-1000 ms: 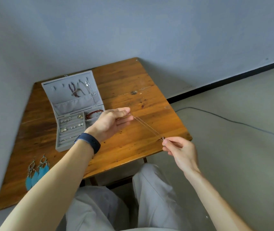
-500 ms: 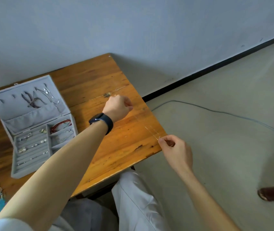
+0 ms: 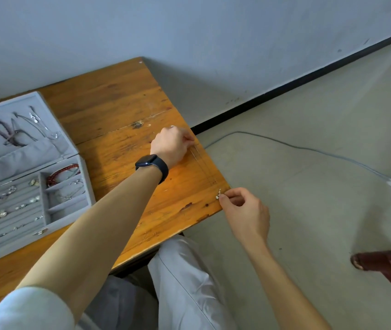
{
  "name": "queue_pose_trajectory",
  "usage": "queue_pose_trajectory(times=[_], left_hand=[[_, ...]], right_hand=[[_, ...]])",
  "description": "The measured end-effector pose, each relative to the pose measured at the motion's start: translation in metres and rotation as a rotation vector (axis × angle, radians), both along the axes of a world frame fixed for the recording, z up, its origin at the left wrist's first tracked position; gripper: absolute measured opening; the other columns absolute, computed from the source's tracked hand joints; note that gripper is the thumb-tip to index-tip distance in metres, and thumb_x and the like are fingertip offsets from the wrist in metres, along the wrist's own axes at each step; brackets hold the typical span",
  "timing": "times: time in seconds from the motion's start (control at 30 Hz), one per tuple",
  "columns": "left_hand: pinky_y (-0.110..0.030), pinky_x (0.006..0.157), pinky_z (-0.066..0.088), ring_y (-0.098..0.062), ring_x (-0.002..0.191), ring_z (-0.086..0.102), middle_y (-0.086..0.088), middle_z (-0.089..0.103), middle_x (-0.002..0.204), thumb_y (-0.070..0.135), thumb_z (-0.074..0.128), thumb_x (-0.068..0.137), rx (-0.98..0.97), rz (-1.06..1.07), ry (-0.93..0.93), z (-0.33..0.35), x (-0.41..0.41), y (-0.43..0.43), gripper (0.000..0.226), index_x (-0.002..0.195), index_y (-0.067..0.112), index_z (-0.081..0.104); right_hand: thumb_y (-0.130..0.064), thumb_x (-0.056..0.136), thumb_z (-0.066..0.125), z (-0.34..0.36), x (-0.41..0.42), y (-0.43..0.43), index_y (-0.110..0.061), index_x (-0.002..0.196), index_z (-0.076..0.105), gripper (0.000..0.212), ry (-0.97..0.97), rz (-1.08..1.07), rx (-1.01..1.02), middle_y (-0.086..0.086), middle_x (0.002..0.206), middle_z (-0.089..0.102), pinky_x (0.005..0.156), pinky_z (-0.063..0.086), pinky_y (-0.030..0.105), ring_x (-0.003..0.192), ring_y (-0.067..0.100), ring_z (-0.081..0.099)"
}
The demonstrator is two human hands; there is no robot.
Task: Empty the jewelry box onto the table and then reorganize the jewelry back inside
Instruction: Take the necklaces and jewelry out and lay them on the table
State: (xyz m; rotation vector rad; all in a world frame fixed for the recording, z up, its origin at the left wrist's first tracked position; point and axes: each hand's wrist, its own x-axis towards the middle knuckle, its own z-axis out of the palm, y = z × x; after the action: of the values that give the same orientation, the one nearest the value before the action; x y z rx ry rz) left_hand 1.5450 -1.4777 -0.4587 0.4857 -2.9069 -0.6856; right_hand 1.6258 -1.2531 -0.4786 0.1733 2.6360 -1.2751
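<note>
The wooden table (image 3: 118, 96) bears an open grey jewelry box (image 3: 23, 158) at left.

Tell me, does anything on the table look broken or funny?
The table has chipped dark patches on its near edge beside the right hand, and a scuffed mark farther back near the left hand. Nothing is spilled.

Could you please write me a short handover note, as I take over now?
Left hand: pinches the far end of the thin necklace over the table.
Right hand: pinches its near end, by the small charm, at the table's right edge.
Jewelry box: open on the left, small pieces in its slots, red bracelet in a compartment, chains hung in the lid.
Done: one necklace out.
Left: lay it down, empty the rest, repack.
</note>
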Motion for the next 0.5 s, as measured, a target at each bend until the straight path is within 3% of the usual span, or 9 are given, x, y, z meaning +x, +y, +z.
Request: queue_pose_trajectory(times=[0.2,0.4,0.5], left_hand=[[-0.037,0.076,0.056,-0.026,0.095,0.063,-0.002,0.068,0.108,0.026,0.061,0.098,-0.075,-0.033,0.027,-0.002,-0.001,0.003,0.016,0.104,0.025,0.075],[-0.038,0.075,0.054,-0.027,0.094,0.06,-0.003,0.063,0.109,0.027,0.056,0.1,-0.09,-0.057,0.026,-0.005,0.002,0.001,0.021,0.109,0.023,0.074],[-0.032,0.071,0.048,-0.023,0.09,0.059,-0.004,0.065,0.109,0.026,0.051,0.102,-0.07,-0.077,0.012,-0.003,0.003,-0.001,0.025,0.115,0.021,0.071]], right_hand=[[-0.039,0.089,0.063,-0.013,0.013,0.001,-0.033,0.084,0.061,0.008,0.201,0.071,0.054,-0.016,0.086,0.053,0.06,0.029,0.01,0.08,0.004,0.052],[-0.036,0.092,0.063,-0.023,0.014,0.003,-0.032,0.088,0.061,0.005,0.275,0.141,-0.028,-0.015,0.098,0.047,0.071,0.036,0.005,0.089,0.001,0.053],[-0.036,0.093,0.063,-0.025,0.014,0.006,-0.031,0.094,0.063,0.005,0.297,0.163,-0.057,-0.015,0.1,0.047,0.075,0.036,0.003,0.091,-0.002,0.053]])
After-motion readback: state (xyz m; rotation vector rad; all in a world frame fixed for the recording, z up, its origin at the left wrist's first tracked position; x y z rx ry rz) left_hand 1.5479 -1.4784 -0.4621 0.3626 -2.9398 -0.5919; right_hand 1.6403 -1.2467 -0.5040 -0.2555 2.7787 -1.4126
